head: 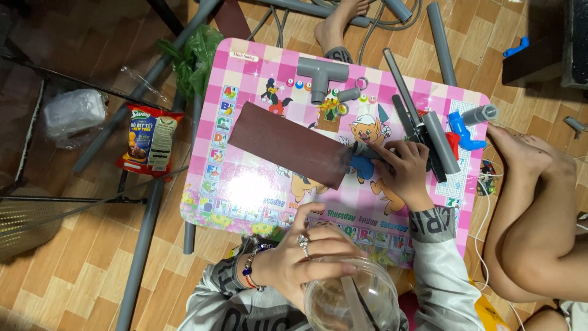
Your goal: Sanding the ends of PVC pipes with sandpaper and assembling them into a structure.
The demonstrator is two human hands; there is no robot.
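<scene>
We take the pink table (245, 184) as our landmark; it sits low on a wooden floor, its top printed with cartoon animals and letter squares. On its middle lies a dark brown sheet (288, 142), slanted, its lower right corner touching a short grey pipe piece (361, 149). At the table's near edge we hold a clear plastic cup (352, 297) with a straw in it. Toward the far edge stands a grey tee fitting (320, 73), and along the right side lie longer grey pipes and a blue elbow fitting (460, 127). Off the table's left edge, on the floor, lies a red snack bag (150, 141).

As we judge it, the cup could tip or slip, since it hangs past the near edge and is gripped only around its rim. The pipe piece could also roll off the sheet's corner if the grip eases.

Our left hand (306, 257) curls over the cup's top, fingers wrapped around the rim, wrist bent inward. Our right hand (404, 168) reaches forward over the table's right half, fingers closed around the pipe piece.
</scene>
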